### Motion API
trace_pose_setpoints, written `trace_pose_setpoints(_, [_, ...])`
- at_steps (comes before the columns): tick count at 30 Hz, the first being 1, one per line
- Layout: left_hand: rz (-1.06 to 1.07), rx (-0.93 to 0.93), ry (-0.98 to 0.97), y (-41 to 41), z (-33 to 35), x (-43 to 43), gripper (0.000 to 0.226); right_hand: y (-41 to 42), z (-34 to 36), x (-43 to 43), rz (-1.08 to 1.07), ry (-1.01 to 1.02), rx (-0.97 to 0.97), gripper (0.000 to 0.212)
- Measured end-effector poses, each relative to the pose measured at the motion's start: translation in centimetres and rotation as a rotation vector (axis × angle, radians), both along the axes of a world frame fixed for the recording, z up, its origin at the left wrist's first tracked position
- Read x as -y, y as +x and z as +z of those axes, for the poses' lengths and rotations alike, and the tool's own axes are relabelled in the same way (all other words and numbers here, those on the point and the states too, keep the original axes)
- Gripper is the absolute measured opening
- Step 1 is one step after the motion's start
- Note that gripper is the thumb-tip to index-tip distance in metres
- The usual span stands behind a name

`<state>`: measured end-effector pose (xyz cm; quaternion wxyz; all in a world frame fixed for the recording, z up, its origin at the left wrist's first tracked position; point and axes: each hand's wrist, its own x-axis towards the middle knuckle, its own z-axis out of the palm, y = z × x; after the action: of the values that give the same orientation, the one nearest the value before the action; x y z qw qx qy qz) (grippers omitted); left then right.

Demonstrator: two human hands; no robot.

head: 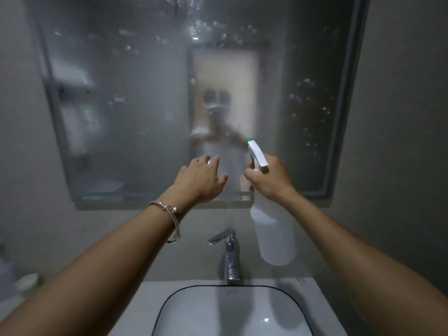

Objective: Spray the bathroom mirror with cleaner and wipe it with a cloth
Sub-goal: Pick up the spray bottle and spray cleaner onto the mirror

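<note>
The bathroom mirror (126, 98) hangs on the wall ahead, hazy, with scattered droplets near its top and right side. My right hand (271, 180) grips the neck of a white spray bottle (274, 236); its white trigger head with a green nozzle points at the lower middle of the glass. My left hand (203, 178) is raised beside it with fingers loosely spread, close to the mirror's lower part and holding nothing. A silver bangle circles my left wrist. No cloth is in view.
A chrome tap (229, 255) stands below the mirror behind a white basin (174, 301) set in a pale counter. A small round container (28, 282) sits at the far left. Grey walls flank the mirror.
</note>
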<state>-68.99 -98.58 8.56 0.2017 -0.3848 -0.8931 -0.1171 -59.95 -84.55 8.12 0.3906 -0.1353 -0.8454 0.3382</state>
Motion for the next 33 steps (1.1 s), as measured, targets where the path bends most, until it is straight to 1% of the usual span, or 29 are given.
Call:
trace_pose_setpoints(3, [0.062, 0.016, 0.008, -1.9, 0.0, 3.9, 0.056, -2.1, 0.4, 3.1, 0.075, -0.049, -0.004, 0.016])
trace_pose_setpoints(10, [0.194, 0.029, 0.021, -6.2, 0.0, 13.3, 0.062, -8.2, 0.8, 13.0, 0.239, -0.125, 0.012, 0.012])
trace_pose_setpoints(14, [0.287, 0.044, 0.044, -9.1, -0.2, 19.5, 0.063, -12.3, 1.3, 19.1, 0.287, -0.068, -0.012, 0.007])
trace_pose_setpoints(16, [0.332, 0.055, 0.057, -10.3, -0.4, 22.7, 0.063, -14.1, 1.4, 21.6, 0.306, -0.049, -0.025, 0.008])
trace_pose_setpoints(21, [0.402, 0.036, 0.061, -13.2, -0.8, 28.9, 0.064, -17.4, 1.3, 27.3, 0.375, -0.100, -0.015, 0.012])
trace_pose_setpoints(24, [0.412, 0.036, 0.043, -14.7, -1.3, 30.9, 0.064, -18.8, 0.5, 30.1, 0.397, -0.126, 0.024, 0.010])
trace_pose_setpoints(27, [0.374, 0.064, 0.008, -15.8, -2.4, 31.8, 0.063, -20.1, -1.2, 32.0, 0.403, -0.120, 0.041, 0.010])
trace_pose_setpoints(31, [0.324, 0.089, -0.025, -16.8, -3.7, 31.4, 0.062, -20.7, -2.6, 32.2, 0.350, -0.080, 0.016, 0.019])
trace_pose_setpoints(33, [0.298, 0.107, -0.026, -17.2, -4.0, 30.6, 0.062, -20.5, -2.6, 31.4, 0.322, -0.112, 0.010, 0.016])
